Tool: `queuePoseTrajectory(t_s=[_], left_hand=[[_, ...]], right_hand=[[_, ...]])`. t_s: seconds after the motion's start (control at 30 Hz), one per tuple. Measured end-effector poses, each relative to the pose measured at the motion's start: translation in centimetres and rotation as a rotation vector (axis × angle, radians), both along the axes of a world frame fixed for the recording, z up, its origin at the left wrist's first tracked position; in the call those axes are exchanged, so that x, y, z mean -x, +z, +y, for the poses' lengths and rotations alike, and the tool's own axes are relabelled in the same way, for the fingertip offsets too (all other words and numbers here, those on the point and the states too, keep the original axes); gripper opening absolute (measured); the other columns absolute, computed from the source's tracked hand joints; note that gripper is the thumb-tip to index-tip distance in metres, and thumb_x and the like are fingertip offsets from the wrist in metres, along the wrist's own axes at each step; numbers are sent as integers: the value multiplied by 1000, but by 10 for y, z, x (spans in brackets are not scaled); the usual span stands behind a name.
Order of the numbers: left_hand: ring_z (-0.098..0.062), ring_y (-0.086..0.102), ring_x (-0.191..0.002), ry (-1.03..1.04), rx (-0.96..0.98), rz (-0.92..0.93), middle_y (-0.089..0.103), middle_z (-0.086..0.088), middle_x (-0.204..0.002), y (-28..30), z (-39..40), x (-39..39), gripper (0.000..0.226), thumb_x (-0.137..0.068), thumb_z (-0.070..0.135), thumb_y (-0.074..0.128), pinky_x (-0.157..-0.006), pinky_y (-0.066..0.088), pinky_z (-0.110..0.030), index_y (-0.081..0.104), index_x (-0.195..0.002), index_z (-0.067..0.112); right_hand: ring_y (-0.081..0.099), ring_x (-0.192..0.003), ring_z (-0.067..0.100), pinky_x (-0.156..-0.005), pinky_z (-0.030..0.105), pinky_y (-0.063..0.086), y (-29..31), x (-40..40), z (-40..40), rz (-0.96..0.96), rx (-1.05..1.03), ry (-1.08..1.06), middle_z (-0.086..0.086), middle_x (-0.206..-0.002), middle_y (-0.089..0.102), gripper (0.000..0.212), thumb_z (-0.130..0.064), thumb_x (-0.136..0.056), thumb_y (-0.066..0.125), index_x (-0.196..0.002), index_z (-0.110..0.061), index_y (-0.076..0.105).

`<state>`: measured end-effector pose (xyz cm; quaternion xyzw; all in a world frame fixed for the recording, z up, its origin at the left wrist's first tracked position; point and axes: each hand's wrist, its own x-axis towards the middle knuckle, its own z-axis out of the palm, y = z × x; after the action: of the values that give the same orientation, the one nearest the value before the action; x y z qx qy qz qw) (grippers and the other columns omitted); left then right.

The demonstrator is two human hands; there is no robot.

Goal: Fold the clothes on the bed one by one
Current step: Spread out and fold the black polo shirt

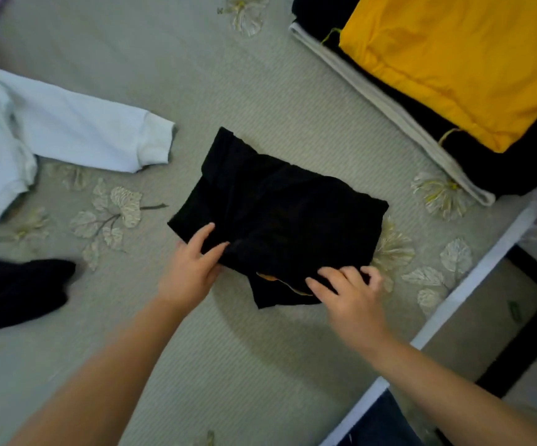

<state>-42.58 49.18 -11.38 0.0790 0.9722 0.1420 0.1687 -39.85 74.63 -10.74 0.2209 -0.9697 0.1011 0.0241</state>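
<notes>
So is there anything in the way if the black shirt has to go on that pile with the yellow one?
Nothing visible. Both the left hand and right hand already hold the black shirt, and only bare bed cover lies between it and the pile topped by the yellow cloth.

Folded garment (273, 207) between sweatshirt (67, 127), stack (437, 75)
</notes>
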Motion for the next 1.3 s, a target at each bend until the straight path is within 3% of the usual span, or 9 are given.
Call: queuePoseTrajectory(t_s=[0.1, 0.2, 0.37, 0.57, 0.77, 0.9, 1.03, 1.17, 1.3], left_hand=[[-35, 5, -140, 282, 150, -312, -9, -13, -154, -16, 0, -50, 65, -92, 16, 50, -109, 26, -42, 15, -146, 21], [-45, 24, -134, 281, 108, -216, 21, -30, -146, -12, 10, -71, 72, -78, 9, 69, -104, 32, -51, 31, -138, -2], [-49, 47, -114, -261, 96, 72, 53, -31, -123, -11, 40, -49, 98, -42, 40, 89, -89, 34, -59, 53, -117, -12], [-25, -43, -120, -341, 290, -162, -29, -6, -145, -46, 66, -16, 113, -75, 63, 55, -102, -25, -38, -17, -141, 7], [-21, -28, -133, -294, 237, -143, -20, -6, -151, -59, 59, -13, 84, -91, 43, 44, -101, -27, -31, -16, -140, 10], [-34, 38, -130, -249, 185, -5, 42, -18, -140, -50, 61, -3, 64, -75, 3, 68, -106, 23, -53, 42, -133, 1], [-23, -2, -143, -80, 113, -140, 5, -3, -155, -56, 66, -1, 55, -96, 6, 32, -113, -6, -46, 13, -146, 18], [-21, 0, -143, -20, 39, -130, 7, -2, -155, -46, 77, -1, 54, -96, 4, 31, -115, -1, -40, 15, -146, 20], [-25, 6, -143, -2, -89, -30, 13, -6, -154, -4, 92, 2, 54, -94, 0, 36, -115, 5, -38, 23, -144, 16]], right_hand=[[69, -81, 22, -77, 49, 51, -21, -33, 3, -210, -177, -8, 9, -99, 71, 64, -9, -30, 89, -91, -16, 75], [66, -97, 27, -81, 57, 47, -22, -44, 5, -238, -193, -43, 12, -109, 68, 68, -14, -36, 90, -101, -12, 71], [56, -114, 31, -88, 59, 41, -18, -29, -13, -268, -255, -21, 15, -123, 60, 89, -44, -36, 89, -115, -11, 64], [55, -117, 26, -93, 47, 44, -39, -4, -27, -367, -300, 51, 10, -126, 58, 100, -66, -33, 79, -118, -14, 62], [58, -113, 26, -89, 43, 48, -54, 11, -10, -276, -306, 93, 13, -121, 61, 74, -30, -48, 87, -114, -7, 63], [60, -108, 31, -86, 45, 50, -54, 21, -4, -235, -279, 109, 19, -115, 63, 70, -5, -43, 86, -109, 1, 65], [58, -110, 37, -89, 44, 49, -47, 32, -3, -334, -253, 86, 25, -117, 60, 76, 5, -40, 85, -112, 7, 60], [-2, -142, 33, -116, 36, 1, -26, 39, 13, -518, -261, 174, 20, -153, -2, 65, 8, -90, 35, -144, 0, -2], [19, -135, 47, -111, 48, 20, 22, 43, 29, -414, -136, 117, 31, -146, 19, 65, 16, -80, 48, -138, 10, 19]])
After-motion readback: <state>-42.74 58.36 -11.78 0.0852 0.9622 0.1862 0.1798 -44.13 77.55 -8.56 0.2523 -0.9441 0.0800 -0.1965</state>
